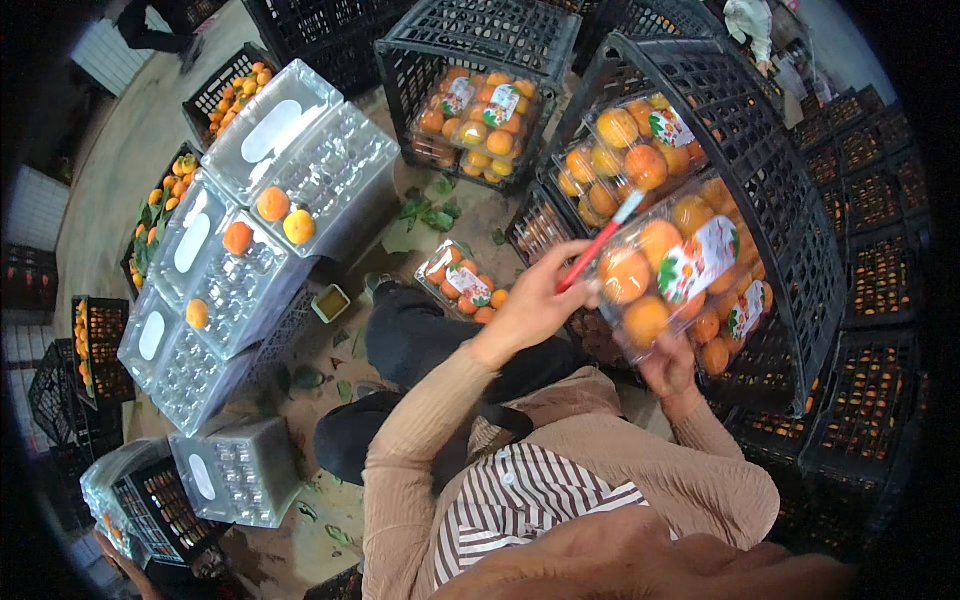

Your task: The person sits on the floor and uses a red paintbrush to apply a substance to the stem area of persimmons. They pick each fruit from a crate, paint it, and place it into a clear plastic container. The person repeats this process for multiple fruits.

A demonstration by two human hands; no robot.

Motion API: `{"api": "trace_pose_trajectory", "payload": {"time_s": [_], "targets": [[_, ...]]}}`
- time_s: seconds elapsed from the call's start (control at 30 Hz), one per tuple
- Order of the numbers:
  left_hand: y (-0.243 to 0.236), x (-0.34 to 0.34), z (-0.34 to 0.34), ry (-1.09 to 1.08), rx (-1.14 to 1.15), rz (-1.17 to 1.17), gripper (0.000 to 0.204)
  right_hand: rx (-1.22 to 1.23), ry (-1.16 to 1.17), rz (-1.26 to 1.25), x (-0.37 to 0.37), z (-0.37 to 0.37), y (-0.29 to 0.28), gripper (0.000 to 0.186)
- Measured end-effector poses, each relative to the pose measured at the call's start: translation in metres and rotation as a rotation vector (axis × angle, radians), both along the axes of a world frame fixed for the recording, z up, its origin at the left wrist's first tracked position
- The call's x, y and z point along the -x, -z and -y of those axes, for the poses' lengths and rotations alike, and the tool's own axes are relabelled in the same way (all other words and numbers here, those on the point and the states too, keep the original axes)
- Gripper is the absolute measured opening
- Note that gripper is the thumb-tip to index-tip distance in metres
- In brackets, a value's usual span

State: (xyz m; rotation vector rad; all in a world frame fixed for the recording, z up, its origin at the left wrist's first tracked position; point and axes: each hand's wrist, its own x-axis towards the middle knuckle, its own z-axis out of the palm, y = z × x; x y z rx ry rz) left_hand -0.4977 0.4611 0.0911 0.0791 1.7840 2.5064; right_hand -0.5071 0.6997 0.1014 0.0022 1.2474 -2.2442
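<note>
My right hand (668, 365) holds the lower edge of a clear plastic box of round orange fruit (645, 275), which has a white, red and green label on its lid. Between the fingers of my left hand (540, 300) is a slim red tool with a pale tip (605, 238); its exact kind is hard to make out. That hand's fingertips are at the box's left edge. Directly beyond is a black plastic crate (715, 95) on its side, with similar boxes inside, one of them a filled fruit box (635, 150).
Stacked empty clear boxes (270, 190) with a few loose fruits on top stand at left. Another filled box (463, 280) lies on the floor by my legs. A second black crate (470, 50) holds filled boxes. Crates of fruit (865, 230) line the right side.
</note>
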Motion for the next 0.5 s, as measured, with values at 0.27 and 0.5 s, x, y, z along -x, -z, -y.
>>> {"api": "trace_pose_trajectory", "payload": {"time_s": [0.27,0.5], "targets": [[0.024,0.063,-0.072,-0.040,-0.230,-0.116,0.052,0.545,-0.266,0.496,0.029,-0.021,0.006,0.065],[0.023,0.028,0.010,-0.400,-0.093,-0.119,0.036,0.547,0.054,0.137,0.044,0.014,-0.002,0.053]]}}
